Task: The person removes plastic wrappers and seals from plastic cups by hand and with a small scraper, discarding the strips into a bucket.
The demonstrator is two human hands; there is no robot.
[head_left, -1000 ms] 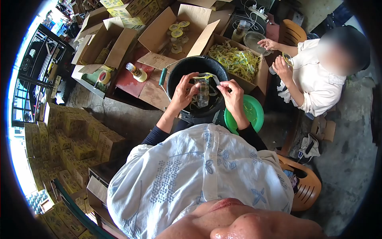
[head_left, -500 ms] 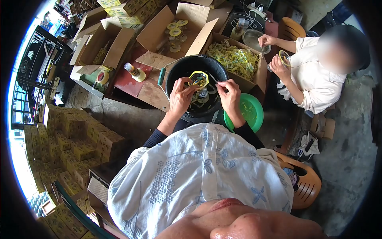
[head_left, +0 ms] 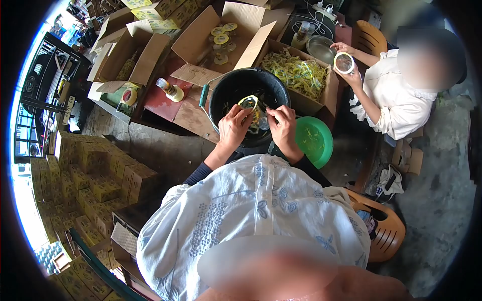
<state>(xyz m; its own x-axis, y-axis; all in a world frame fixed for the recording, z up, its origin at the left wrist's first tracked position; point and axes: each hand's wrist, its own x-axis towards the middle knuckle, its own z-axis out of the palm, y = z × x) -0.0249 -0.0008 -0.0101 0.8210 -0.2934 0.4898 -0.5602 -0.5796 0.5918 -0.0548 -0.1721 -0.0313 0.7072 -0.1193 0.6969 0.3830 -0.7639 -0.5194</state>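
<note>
Above a black bucket (head_left: 221,85), my left hand (head_left: 234,126) is closed on the rim of a clear plastic cup (head_left: 262,122). The cup is tilted, with a yellow edge around its mouth. On its right side, my right hand (head_left: 284,131) has thumb and fingers pinched together close to the rim. Whatever lies between those fingertips is too small to make out. Dark water or shadow and some pale strips show inside the bucket, partly hidden by my hands.
A green basin (head_left: 325,143) stands right of the bucket, below a carton of yellow strips (head_left: 296,72). Another open carton (head_left: 246,25) holds several lidded cups. A co-worker (head_left: 396,100) at the right holds a round cup (head_left: 344,63). A lidded bottle (head_left: 173,93) stands at the left.
The cup has turned and tilted toward me, and my right hand has come in closer to it. The co-worker's cup now faces this way.
</note>
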